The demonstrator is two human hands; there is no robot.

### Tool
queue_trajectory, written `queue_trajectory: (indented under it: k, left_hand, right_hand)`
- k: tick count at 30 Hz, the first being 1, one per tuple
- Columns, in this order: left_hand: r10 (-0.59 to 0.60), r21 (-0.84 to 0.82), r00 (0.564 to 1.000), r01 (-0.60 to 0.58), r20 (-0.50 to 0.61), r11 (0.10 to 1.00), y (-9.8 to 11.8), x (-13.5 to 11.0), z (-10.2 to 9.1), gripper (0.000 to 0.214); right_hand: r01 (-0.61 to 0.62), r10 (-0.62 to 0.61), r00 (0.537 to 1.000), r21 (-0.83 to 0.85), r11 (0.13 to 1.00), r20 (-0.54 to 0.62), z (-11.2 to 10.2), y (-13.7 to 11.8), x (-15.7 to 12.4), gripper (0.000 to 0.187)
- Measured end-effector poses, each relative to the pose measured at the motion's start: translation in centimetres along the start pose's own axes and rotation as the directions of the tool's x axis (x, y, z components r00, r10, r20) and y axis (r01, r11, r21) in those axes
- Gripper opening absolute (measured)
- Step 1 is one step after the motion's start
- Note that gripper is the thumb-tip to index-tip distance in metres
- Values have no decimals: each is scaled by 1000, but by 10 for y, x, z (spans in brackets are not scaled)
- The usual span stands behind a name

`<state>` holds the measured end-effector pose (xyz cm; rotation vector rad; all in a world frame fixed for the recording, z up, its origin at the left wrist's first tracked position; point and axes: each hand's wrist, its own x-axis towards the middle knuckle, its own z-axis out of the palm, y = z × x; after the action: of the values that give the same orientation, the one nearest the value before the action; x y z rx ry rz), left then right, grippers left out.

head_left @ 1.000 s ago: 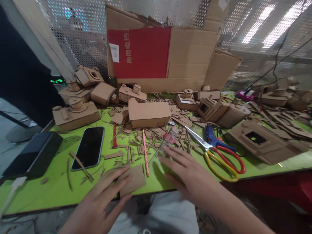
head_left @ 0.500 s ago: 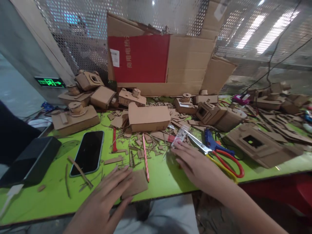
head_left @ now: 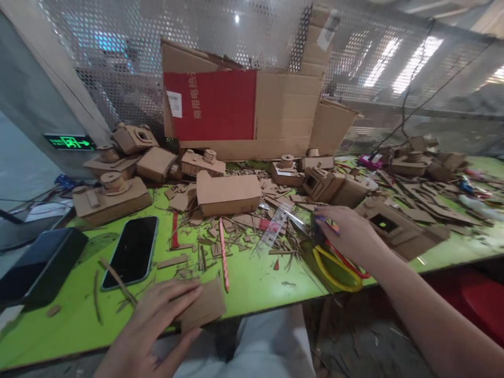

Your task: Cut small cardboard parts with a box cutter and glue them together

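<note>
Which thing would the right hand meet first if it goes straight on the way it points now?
The right hand would probably meet the steel blades of the red-and-yellow-handled scissors first, then the clear plastic ruler; depth is unclear here.

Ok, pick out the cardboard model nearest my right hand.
The flat cardboard model with the square window, just right of your right hand; the other cardboard models all sit farther from that hand.

A flat, roughly rectangular cardboard piece (head_left: pixel 205 304) lying askew, and a blue glue gun (head_left: pixel 319 224), mostly hidden.
</note>
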<state>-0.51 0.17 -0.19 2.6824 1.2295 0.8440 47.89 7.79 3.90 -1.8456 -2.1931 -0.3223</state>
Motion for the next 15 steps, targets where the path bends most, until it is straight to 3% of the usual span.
queue_trajectory:
  k: [1, 4, 8, 12, 15]
  left_hand:
    - [2, 3, 1000, -2, 4, 1000, 0, 1, 2, 53]
    - [-2, 1, 1000, 2, 18, 1000, 1, 3, 8, 47]
    - [-10, 22, 999, 9, 44, 1000, 3, 4, 10, 40]
    - [-25, 56, 998, 22, 56, 998, 5, 5, 8, 38]
    - [-28, 66, 998, 25, 57, 998, 5, 5, 7, 38]
  right_hand:
    - [35, -35, 999, 10, 999, 26, -1, -12, 15, 20]
    - [119, -122, 982, 28, 992, 143, 3, -49, 68, 34]
    - [113, -111, 951, 10, 994, 288, 25, -89, 126, 39]
    - [44, -39, 939, -7, 999, 342, 43, -108, 146, 41]
    - [-11, 19, 950, -26, 1000, 311, 41, -108, 147, 41]
